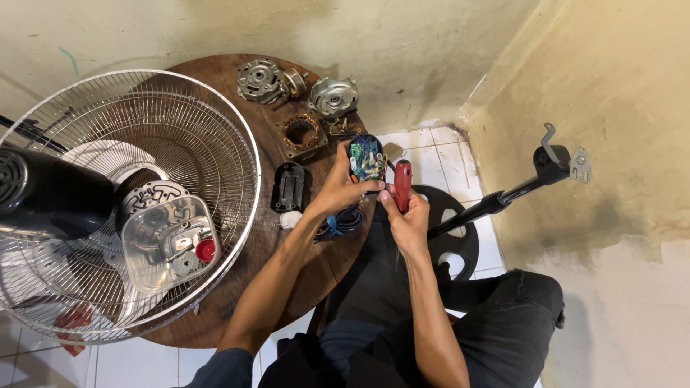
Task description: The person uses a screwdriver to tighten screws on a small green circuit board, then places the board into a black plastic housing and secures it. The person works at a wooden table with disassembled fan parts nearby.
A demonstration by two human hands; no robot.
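My left hand (343,188) grips a small black switch housing (366,158) with a green circuit board and coloured wires showing inside it, held over the right edge of the round wooden table (237,316). My right hand (407,213) is closed around the red handle of a screwdriver (402,184), right beside the housing; the tip is hidden. A coiled dark cable with a blue tie (339,223) hangs under my left wrist.
A wire fan guard (215,122) with a motor and clear cover (167,241) fills the table's left. Metal motor end caps (260,80) (333,96), a copper-wound stator (300,132) and a black cover (290,187) lie at the back. A fan stand pole (496,202) and round base (460,244) stand at my right.
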